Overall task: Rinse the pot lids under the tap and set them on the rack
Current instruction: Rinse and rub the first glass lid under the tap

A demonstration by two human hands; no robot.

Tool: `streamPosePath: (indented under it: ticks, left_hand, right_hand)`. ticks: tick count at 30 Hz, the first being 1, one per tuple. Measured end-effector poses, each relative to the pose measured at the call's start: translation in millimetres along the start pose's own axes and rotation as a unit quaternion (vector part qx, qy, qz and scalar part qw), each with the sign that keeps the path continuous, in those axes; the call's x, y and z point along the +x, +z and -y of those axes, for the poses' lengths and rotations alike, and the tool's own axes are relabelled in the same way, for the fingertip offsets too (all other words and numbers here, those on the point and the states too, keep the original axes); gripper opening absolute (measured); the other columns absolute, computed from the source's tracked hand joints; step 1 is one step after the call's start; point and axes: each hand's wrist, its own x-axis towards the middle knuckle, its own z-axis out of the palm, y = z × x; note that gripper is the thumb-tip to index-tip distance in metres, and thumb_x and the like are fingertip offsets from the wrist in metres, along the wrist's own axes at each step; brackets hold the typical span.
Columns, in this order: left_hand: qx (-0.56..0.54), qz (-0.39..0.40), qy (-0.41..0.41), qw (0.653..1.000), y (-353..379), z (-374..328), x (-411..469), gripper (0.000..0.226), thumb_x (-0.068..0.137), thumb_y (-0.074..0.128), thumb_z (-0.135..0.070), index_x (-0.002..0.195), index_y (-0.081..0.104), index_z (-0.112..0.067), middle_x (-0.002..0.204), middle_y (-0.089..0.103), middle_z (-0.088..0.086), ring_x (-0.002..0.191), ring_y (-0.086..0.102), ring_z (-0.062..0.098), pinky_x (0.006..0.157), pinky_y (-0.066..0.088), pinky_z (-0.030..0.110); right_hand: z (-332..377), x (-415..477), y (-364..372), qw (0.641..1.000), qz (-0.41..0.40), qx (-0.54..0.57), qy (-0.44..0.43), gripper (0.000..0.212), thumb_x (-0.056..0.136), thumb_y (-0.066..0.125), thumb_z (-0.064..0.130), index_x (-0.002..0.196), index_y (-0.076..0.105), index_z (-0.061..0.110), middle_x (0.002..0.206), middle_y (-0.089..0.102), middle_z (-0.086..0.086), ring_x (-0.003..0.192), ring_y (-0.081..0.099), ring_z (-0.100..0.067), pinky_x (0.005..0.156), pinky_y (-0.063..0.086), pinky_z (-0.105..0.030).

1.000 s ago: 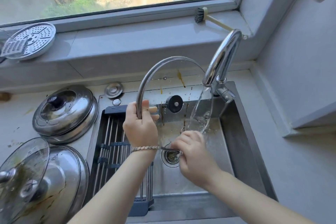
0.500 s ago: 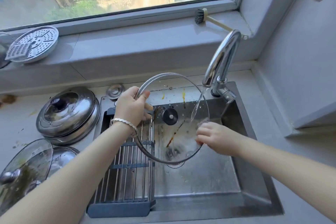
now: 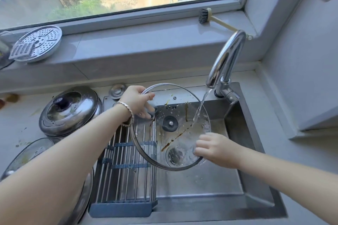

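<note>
A glass pot lid [image 3: 175, 115] with a steel rim and a black knob is tilted over the sink [image 3: 210, 184], streaked with brown sauce. My left hand [image 3: 139, 101] grips its upper left rim. My right hand [image 3: 217, 150] lies against the lid's lower right edge with fingers spread over the glass. Water runs from the chrome tap [image 3: 225, 62] onto the lid's right side. The roll-up rack [image 3: 126, 168] spans the sink's left part, below the lid.
A steel domed lid [image 3: 69, 109] sits on the counter left of the sink. A glass lid [image 3: 27, 153] leans on another steel lid [image 3: 82, 201] at the lower left. A perforated steamer plate [image 3: 38, 43] and a brush [image 3: 212, 19] lie on the windowsill.
The lid has tipped from nearly upright to lying flatter and lower over the sink. My left hand shifted up along the rim; my right hand moved from the drain side to the lid's lower right edge.
</note>
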Motion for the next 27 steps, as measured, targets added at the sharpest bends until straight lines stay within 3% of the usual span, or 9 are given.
streamPosePath:
  ticks: [3,5,8,12,16,19,22,24,27]
  left_hand:
    - [-0.042,0.029,-0.040,0.998,-7.2,-5.6,3.2,0.015,0.089,0.058,-0.016,0.092,0.049,-0.004,0.045,0.065,0.007,0.034,0.060,0.015,0.034,0.046,0.017]
    - [-0.159,0.047,-0.086,0.982,-9.0,-2.4,-2.1,0.025,0.087,0.061,-0.017,0.105,0.048,-0.004,0.067,0.070,0.018,0.050,0.068,0.024,0.046,0.056,0.025]
    - [-0.316,0.013,-0.143,0.938,6.8,11.9,-28.9,0.031,0.087,0.059,-0.017,0.113,0.050,-0.002,0.100,0.064,0.023,0.076,0.067,0.033,0.056,0.058,0.034]
    - [-0.398,-0.118,-0.193,0.889,66.8,34.8,-79.2,0.031,0.086,0.062,-0.022,0.109,0.055,-0.003,0.097,0.068,0.014,0.080,0.068,0.025,0.059,0.059,0.033]
    - [-0.286,-0.231,-0.157,0.917,94.9,36.8,-88.9,0.010,0.087,0.058,-0.014,0.094,0.055,-0.008,0.076,0.058,0.002,0.078,0.057,0.024,0.068,0.042,0.028]
    - [-0.267,-0.249,-0.184,0.913,76.5,41.0,-78.6,0.010,0.092,0.044,-0.009,0.082,0.047,-0.010,0.067,0.054,0.012,0.062,0.062,0.031,0.060,0.053,0.041]
    - [-0.226,-0.225,-0.180,0.931,52.6,41.1,-77.8,0.008,0.097,0.036,-0.005,0.094,0.044,-0.003,0.059,0.046,0.012,0.020,0.047,0.012,0.027,0.043,0.020]
    - [-0.190,-0.197,-0.154,0.949,34.2,38.5,-76.0,0.010,0.097,0.037,-0.005,0.091,0.044,0.000,0.056,0.049,0.011,0.020,0.047,0.006,0.023,0.034,0.014]
    - [-0.174,-0.087,-0.150,0.969,16.8,43.6,-63.3,0.014,0.098,0.036,-0.010,0.092,0.045,-0.002,0.047,0.062,0.021,0.033,0.060,0.024,0.030,0.043,0.021]
  right_hand:
    - [-7.5,8.9,-8.9,0.999,-0.038,-0.030,-0.012,0.028,0.087,0.038,0.000,0.068,0.049,0.016,0.061,0.050,0.001,0.054,0.044,-0.019,0.047,0.037,-0.025]
    - [3.4,15.8,-13.9,0.999,-0.046,-0.017,-0.022,0.021,0.079,0.048,-0.001,0.072,0.042,0.018,0.060,0.050,0.001,0.051,0.044,-0.018,0.042,0.035,-0.024]
    - [24.0,25.7,-14.0,0.995,-0.066,0.034,0.068,0.036,0.058,0.065,0.002,0.075,0.038,0.019,0.058,0.050,0.002,0.048,0.048,-0.018,0.037,0.035,-0.021]
    - [58.8,59.0,-7.0,0.964,-0.141,0.058,0.217,0.019,0.060,0.045,0.007,0.072,0.038,0.020,0.052,0.048,0.002,0.042,0.049,-0.018,0.037,0.030,-0.021]
    - [85.2,86.4,4.3,0.940,-0.166,0.083,0.286,0.014,0.061,0.056,0.009,0.073,0.060,0.015,0.059,0.055,0.003,0.049,0.053,-0.014,0.044,0.033,-0.018]
    - [80.5,66.9,15.6,0.963,-0.125,0.072,0.227,0.018,0.066,0.042,0.009,0.080,0.052,0.015,0.066,0.054,-0.001,0.061,0.045,-0.016,0.049,0.042,-0.026]
    - [58.7,33.1,24.1,0.983,-0.078,0.080,0.146,0.019,0.065,0.039,0.001,0.078,0.041,0.013,0.068,0.051,-0.006,0.065,0.038,-0.018,0.056,0.035,-0.025]
    - [34.2,16.3,25.3,0.993,-0.046,0.074,0.084,0.023,0.067,0.046,-0.005,0.078,0.039,0.013,0.067,0.052,-0.006,0.060,0.044,-0.021,0.058,0.033,-0.025]
    - [-14.8,3.4,16.9,0.999,0.034,0.019,-0.016,0.038,0.064,0.063,-0.005,0.082,0.037,0.016,0.074,0.056,-0.003,0.066,0.052,-0.020,0.062,0.043,-0.025]
